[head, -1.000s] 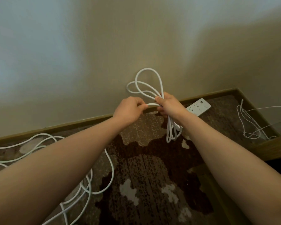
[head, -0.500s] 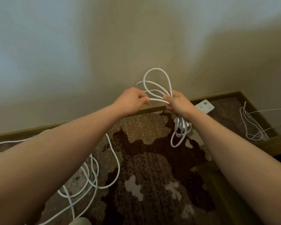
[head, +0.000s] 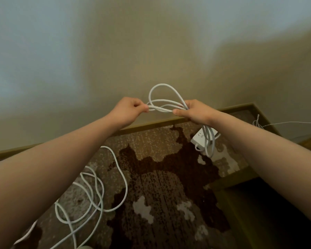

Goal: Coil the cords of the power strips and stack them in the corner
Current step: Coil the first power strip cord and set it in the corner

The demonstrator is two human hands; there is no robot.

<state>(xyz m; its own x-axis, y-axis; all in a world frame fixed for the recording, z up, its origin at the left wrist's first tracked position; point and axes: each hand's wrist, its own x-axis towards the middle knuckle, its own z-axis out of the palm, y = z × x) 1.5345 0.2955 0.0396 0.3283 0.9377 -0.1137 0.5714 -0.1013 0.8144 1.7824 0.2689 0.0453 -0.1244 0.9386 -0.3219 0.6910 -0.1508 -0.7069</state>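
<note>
My right hand point(head: 196, 112) grips a bundle of white cord loops point(head: 161, 97) that rise above the fist and hang below it in front of the wall. My left hand point(head: 128, 109) pinches a strand of the same cord just left of the bundle. A white power strip point(head: 199, 139) lies on the patterned carpet beneath the hanging loops, near the right corner. Loose white cord point(head: 95, 191) lies tangled on the carpet under my left forearm.
A brown baseboard point(head: 151, 124) runs along the wall and turns at the right corner. Thin white wires point(head: 258, 123) trail by that corner. A dark wooden piece of furniture point(head: 258, 203) stands at the lower right.
Both hands have risen and drawn slightly apart, stretching a short length of cord between them. The view has tilted, so the power strip now sits under the hanging loops.
</note>
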